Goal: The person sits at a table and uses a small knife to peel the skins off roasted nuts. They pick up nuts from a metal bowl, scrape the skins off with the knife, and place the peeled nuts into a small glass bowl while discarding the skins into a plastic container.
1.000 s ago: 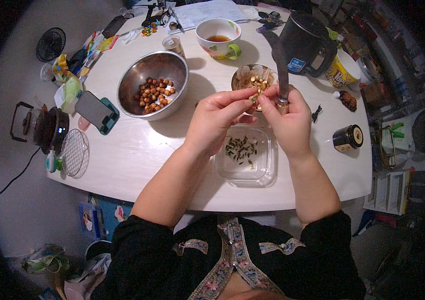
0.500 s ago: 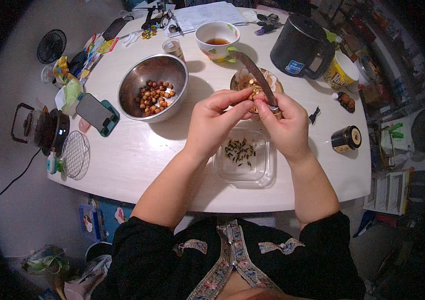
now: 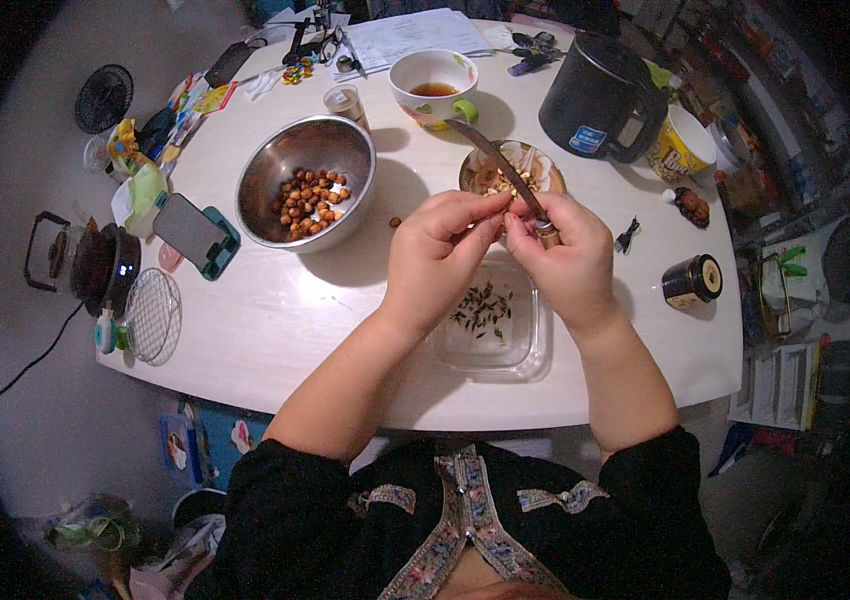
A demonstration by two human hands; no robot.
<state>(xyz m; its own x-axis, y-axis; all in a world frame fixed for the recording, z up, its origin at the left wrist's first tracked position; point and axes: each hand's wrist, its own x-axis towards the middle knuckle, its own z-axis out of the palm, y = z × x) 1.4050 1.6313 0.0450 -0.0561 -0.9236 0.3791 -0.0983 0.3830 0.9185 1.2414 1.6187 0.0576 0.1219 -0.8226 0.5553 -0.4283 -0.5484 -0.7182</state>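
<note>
My right hand point(image 3: 570, 255) is closed round the short handle of a knife point(image 3: 500, 160). Its dark, curved blade slants away from me to the far left. My left hand point(image 3: 435, 250) is pinched, its fingertips meeting those of the right; whatever they hold is hidden. Just beyond the hands sits a round bowl point(image 3: 551, 178) with pale split seeds and shells. Below them stands a clear square container point(image 3: 515, 362) holding small green sprout-like bits. To the left, a steel bowl point(image 3: 265, 170) contains many round brown seeds point(image 3: 310, 200). One loose brown seed point(image 3: 395, 222) lies beside my left hand.
A cup with amber liquid point(image 3: 410, 75) and a large dark pitcher point(image 3: 595, 95) stand at the far side. A dark jar point(image 3: 692, 280) and small cable point(image 3: 628, 236) are at right. A phone on a stand point(image 3: 195, 235) and wire rack point(image 3: 153, 315) lie left.
The knife blade has swung lower and to the left. My hands have shifted slightly, uncovering the loose seed and more of the round bowl. Their fingertips remain together.
</note>
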